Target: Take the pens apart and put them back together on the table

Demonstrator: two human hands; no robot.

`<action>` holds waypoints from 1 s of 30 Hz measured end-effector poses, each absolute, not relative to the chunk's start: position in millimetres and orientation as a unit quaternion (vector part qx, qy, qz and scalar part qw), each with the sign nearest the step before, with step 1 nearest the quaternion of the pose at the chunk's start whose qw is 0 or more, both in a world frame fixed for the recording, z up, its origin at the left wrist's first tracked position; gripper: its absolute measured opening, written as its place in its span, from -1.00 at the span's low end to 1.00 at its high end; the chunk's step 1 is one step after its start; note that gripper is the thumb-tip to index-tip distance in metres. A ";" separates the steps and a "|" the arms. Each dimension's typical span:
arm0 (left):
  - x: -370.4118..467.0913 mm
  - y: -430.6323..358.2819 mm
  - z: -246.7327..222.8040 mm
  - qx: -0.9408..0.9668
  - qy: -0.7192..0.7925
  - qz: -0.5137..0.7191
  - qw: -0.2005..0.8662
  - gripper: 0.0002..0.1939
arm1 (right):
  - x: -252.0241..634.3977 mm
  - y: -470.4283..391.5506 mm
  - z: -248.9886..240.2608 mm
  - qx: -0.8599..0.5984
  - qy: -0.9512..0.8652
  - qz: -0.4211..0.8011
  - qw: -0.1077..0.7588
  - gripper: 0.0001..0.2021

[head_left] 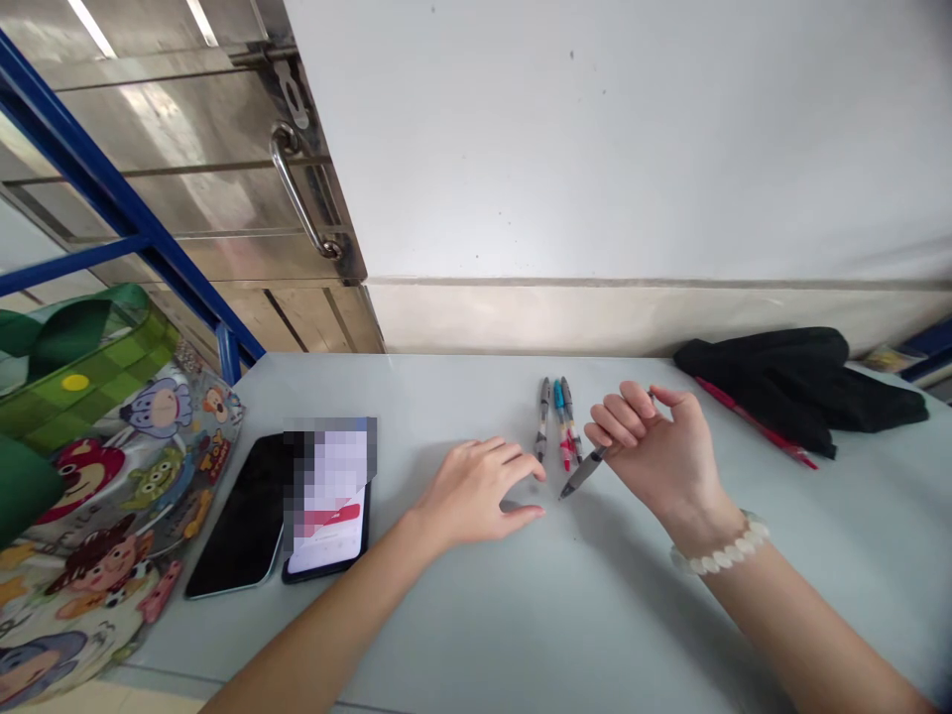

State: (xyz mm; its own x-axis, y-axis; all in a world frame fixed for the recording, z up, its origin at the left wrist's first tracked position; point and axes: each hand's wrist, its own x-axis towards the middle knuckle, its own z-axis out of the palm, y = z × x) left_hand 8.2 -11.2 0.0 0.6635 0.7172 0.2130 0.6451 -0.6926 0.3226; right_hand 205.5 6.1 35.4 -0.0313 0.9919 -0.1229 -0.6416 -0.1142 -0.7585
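Note:
My right hand, with a pale bead bracelet on its wrist, is closed around a grey pen whose tip points down and left. My left hand is over the table left of the pen, thumb and fingers apart and nothing between them. Beyond the hands, several pens lie close together: a grey one at the left, a blue-topped one with a red lower part, and another grey one beside it.
On the grey table, a dark tablet and a lit phone lie at the left, near a cartoon-print bag. Black cloth and a red pen are at the right. A white wall stands behind.

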 end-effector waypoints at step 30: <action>8.8 -10.3 0.1 0.908 0.374 0.146 0.118 -0.84 | 201.0 4.8 36.9 -0.308 -0.180 0.701 0.618 -0.69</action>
State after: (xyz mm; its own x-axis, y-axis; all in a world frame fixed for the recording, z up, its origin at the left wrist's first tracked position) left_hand 8.8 -10.3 0.1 0.6776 0.7137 0.1774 0.6449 -0.6926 0.3230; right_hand 201.0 4.8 36.9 -0.0467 0.9766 -0.2101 -0.7547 -0.1723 -0.6330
